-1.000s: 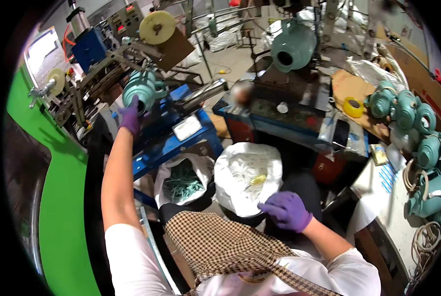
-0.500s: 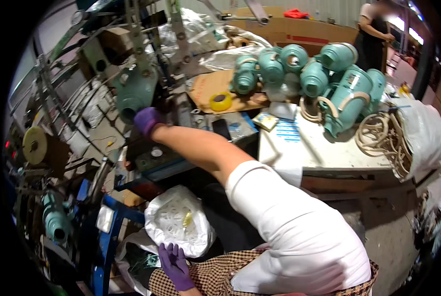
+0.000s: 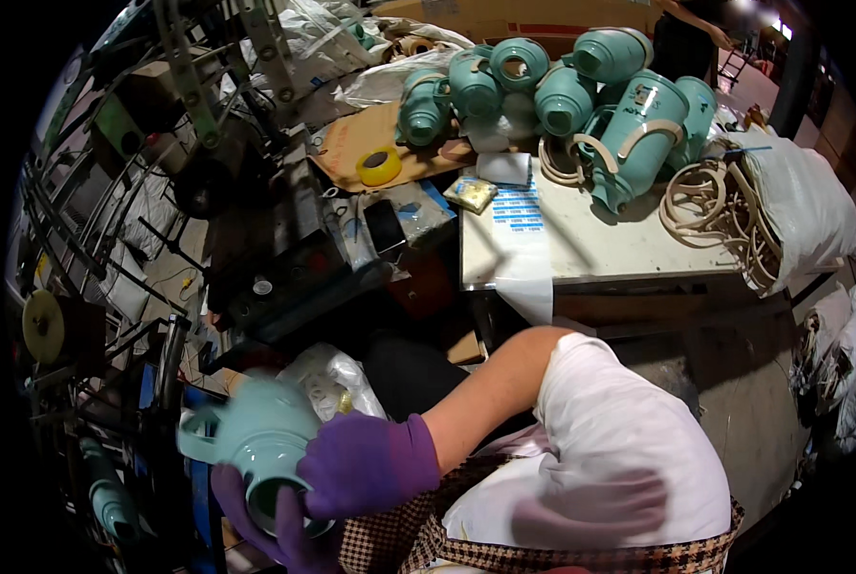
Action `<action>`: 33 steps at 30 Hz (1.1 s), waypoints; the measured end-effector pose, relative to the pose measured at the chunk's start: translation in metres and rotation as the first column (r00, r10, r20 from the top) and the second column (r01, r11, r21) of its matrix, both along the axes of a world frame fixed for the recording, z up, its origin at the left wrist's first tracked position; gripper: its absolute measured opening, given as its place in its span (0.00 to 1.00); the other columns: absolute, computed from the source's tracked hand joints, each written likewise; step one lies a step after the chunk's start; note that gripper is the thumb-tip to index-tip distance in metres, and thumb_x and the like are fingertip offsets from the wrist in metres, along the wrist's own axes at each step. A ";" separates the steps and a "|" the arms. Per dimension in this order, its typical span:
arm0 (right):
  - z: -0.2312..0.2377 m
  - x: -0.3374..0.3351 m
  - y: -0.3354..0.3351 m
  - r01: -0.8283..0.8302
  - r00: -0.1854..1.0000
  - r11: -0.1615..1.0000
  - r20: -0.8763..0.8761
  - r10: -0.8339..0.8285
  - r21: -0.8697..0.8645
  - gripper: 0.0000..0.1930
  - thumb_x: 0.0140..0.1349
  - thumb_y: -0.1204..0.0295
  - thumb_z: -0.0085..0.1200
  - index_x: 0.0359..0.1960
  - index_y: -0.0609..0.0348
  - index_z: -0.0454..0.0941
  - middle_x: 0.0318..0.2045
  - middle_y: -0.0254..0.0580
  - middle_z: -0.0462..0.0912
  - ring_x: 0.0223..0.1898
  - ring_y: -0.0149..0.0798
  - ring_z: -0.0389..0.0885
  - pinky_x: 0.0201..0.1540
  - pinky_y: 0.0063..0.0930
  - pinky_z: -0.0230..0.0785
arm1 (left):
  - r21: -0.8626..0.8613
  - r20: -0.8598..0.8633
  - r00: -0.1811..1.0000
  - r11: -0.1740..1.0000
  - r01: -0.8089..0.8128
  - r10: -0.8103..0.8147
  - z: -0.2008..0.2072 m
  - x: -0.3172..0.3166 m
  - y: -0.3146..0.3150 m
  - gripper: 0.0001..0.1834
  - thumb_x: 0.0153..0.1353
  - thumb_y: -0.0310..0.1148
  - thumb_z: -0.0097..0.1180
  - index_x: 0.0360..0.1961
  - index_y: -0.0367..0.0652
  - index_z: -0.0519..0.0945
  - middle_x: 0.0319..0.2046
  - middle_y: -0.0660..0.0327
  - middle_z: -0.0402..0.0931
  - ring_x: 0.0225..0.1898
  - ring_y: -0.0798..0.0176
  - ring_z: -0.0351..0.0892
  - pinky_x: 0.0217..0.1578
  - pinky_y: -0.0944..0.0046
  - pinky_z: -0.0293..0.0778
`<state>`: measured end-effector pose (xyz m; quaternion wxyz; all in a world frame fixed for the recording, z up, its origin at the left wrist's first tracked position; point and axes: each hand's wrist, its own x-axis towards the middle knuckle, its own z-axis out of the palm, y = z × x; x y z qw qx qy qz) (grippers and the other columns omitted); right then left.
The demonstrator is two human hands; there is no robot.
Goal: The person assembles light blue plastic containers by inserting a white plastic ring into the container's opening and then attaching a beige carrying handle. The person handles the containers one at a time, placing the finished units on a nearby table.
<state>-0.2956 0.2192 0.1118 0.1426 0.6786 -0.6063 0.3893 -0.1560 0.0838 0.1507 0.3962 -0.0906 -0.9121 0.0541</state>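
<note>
Over the person's lap, beside the open white bag [image 3: 327, 376], one pale green jug [image 3: 279, 416] is held clear of any surface, tilted with its open mouth toward the person and its handle to the left. The right hand [image 3: 368, 466], in a purple glove, grasps the jug near its mouth with fingers bent. The left hand [image 3: 299, 552], gloved alike, is at the mouth from below, with one finger along the left of the neck and another crossing the rim. It is blurred and partly hidden; whether its fingers grip or merely touch cannot be told.

Along the back edge of the white tabletop [image 3: 590, 266] stands a group of similar jugs [image 3: 638, 124], several bearing pale straps. Near the left edge lies a small yellowish packet [image 3: 471, 194], and beside it a strip of labels [image 3: 518, 218] runs over the front edge near the left corner. Toward the right edge, coiled straps [image 3: 703, 215] lie against a white sack [image 3: 811, 210]. Left of the tabletop, a yellow tape roll [image 3: 378, 169] rests on the cardboard [image 3: 351, 143], near its front edge; a dark phone [image 3: 384, 226] lies just below. Beyond the back edge stands another person [image 3: 688, 43], partly in view.
</note>
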 end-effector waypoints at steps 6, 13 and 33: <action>-0.031 -0.055 0.099 -0.071 0.993 0.955 0.072 0.096 -0.289 0.26 0.62 0.63 0.61 0.62 0.52 0.74 0.50 0.49 0.82 0.47 0.52 0.82 0.45 0.43 0.76 | 0.613 0.296 0.943 0.788 -0.066 -0.152 -0.025 -0.009 -0.010 0.18 0.29 0.21 0.67 0.23 0.40 0.71 0.55 0.40 0.76 0.57 0.41 0.78 0.57 0.50 0.73; -0.091 -0.180 0.423 0.996 -0.061 -0.080 -0.316 -0.947 0.046 0.18 0.52 0.77 0.58 0.46 0.50 0.81 0.37 0.44 0.83 0.41 0.49 0.81 0.46 0.44 0.74 | 0.916 -0.013 0.997 0.400 -0.018 0.074 0.001 0.000 -0.099 0.16 0.57 0.32 0.60 0.44 0.34 0.80 0.42 0.44 0.78 0.43 0.50 0.80 0.47 0.48 0.77; -0.048 -0.262 0.650 0.759 -0.431 -0.646 0.808 -0.400 0.085 0.18 0.62 0.50 0.62 0.32 0.52 0.88 0.29 0.42 0.88 0.36 0.39 0.85 0.34 0.38 0.75 | 0.904 0.098 0.937 -0.365 -0.225 -0.336 -0.098 -0.075 -0.147 0.26 0.73 0.51 0.46 0.60 0.42 0.76 0.51 0.54 0.80 0.49 0.58 0.82 0.53 0.59 0.78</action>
